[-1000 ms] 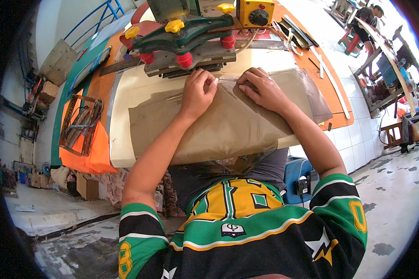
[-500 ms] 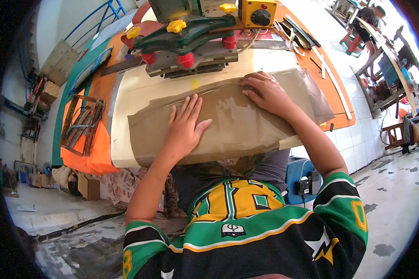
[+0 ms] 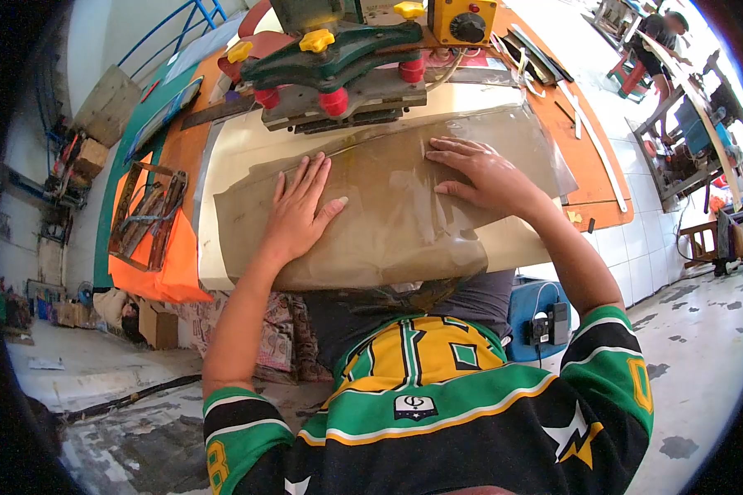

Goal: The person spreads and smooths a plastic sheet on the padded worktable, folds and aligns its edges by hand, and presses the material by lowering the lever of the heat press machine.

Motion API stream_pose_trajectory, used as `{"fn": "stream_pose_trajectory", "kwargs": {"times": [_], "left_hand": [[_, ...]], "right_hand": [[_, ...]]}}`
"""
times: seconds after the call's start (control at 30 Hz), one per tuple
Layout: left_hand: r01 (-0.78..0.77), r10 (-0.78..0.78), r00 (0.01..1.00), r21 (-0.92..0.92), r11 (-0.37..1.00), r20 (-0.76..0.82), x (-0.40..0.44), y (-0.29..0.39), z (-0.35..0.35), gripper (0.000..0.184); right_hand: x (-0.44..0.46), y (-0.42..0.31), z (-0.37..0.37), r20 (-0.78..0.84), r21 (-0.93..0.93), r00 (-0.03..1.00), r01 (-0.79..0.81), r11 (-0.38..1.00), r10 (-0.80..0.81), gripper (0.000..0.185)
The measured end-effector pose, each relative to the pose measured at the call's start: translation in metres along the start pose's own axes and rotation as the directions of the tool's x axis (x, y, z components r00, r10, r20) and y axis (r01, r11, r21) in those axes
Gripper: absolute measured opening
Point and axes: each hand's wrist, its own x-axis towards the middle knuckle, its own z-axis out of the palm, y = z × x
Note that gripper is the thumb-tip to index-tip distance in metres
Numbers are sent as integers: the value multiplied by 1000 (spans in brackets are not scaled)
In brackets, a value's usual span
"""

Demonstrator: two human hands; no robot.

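A brownish translucent sheet (image 3: 371, 214) lies over a cream board (image 3: 231, 153) on the table, its near edge hanging toward my lap. My left hand (image 3: 301, 210) rests flat on the sheet's left part, fingers spread and pointing away from me. On the right part lies my right hand (image 3: 487, 177), palm down with its thumb apart from the fingers. Neither hand grips anything. Just beyond the sheet stands a press with a dark green frame (image 3: 330, 62), a metal plate (image 3: 347, 111), red knobs and yellow knobs.
A yellow control box (image 3: 462, 22) is behind the press. At the left a rusty metal frame (image 3: 149, 216) sits on orange material (image 3: 173, 264). White strips (image 3: 598, 148) lie at the table's right side. A person (image 3: 660, 41) sits at the far right, beside a workbench.
Both hands have let go of the sheet's far edge and flattened onto it. The left hand moved left and nearer me. The sheet's fold has opened out, and its far edge sits nearer the press.
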Motion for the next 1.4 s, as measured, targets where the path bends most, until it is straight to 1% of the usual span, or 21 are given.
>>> {"fn": "stream_pose_trajectory", "kwargs": {"times": [0.3, 0.4, 0.47, 0.5, 0.57, 0.6, 0.67, 0.7, 0.73, 0.77, 0.83, 0.87, 0.93, 0.97, 1.03, 1.17, 1.23, 1.27, 1.33, 1.37, 1.4], "left_hand": [[-19, 20, 999, -25, 1000, 36, 1, -2, -6, 82], [-40, 40, 999, -26, 999, 3, -4, 1, -7, 76], [-41, 17, 990, -169, 985, -138, -10, 4, -10, 64], [-41, 18, 991, -168, 985, -135, -16, 5, -14, 64], [73, -177, 948, -362, 929, -263, -33, 10, -22, 46], [72, -174, 950, -362, 929, -259, -44, 10, -24, 46], [238, -481, 745, -489, 839, -463, -71, 8, -26, 37], [322, -537, 655, -446, 835, -531, -83, 3, -24, 39], [407, -577, 554, -410, 816, -600, -95, -5, -19, 43], [410, -581, 549, -412, 814, -601, -106, -12, -14, 43], [651, -560, 477, -156, 743, -677, -122, -24, -8, 51], [656, -562, 473, -155, 739, -678, -125, -26, -11, 51], [761, -667, 572, 4, 649, -478, -130, -28, -18, 59], [760, -665, 573, 7, 649, -479, -126, -28, -26, 59], [812, -845, 518, -232, 535, -136, -114, -29, -42, 58], [796, -831, 535, -237, 557, -154, -112, -43, -30, 57], [696, -621, 626, -19, 717, -472, -119, -51, -14, 54], [697, -621, 626, -19, 717, -473, -121, -56, -9, 54], [649, -516, 674, 89, 756, -528, -125, -67, -1, 46], [649, -517, 674, 88, 756, -528, -123, -64, -4, 46], [618, -646, 621, -229, 752, -443, -121, -62, -9, 40]], "right_hand": [[-18, -14, 24, -68, -129, 995, -76, 989, 67, 59], [-23, -17, 27, -102, -164, 993, -77, 984, 61, 60], [-24, -18, 27, -106, -162, 992, -83, 983, 67, 60], [-25, -19, 28, -109, -160, 991, -91, 983, 74, 60], [-26, -20, 27, -117, -160, 990, -96, 982, 78, 59], [-26, -21, 27, -125, -167, 989, -95, 981, 74, 59], [-25, -21, 28, -122, -162, 988, -113, 980, 94, 58], [-25, -21, 28, -118, -159, 987, -128, 979, 109, 58], [-25, -21, 27, -117, -162, 987, -124, 979, 106, 58], [-24, -22, 26, -129, -160, 987, -118, 980, 97, 57], [-23, -23, 26, -139, -157, 987, -103, 982, 82, 58], [-24, -23, 26, -144, -160, 986, -109, 981, 86, 57], [-23, -24, 27, -151, -160, 985, -113, 981, 89, 57], [-24, -23, 27, -152, -161, 984, -113, 980, 89, 57], [-25, -23, 27, -160, -162, 983, -118, 980, 92, 57], [-25, -21, 28, -159, -141, 983, -117, 983, 95, 58], [-24, -20, 27, -154, -137, 984, -115, 984, 94, 58], [-24, -21, 27, -154, -134, 984, -114, 984, 93, 58], [-24, -21, 27, -153, -132, 984, -112, 985, 92, 57], [-25, -21, 27, -152, -126, 984, -114, 985, 94, 58], [-25, -20, 27, -150, -120, 984, -117, 986, 98, 58]]}}
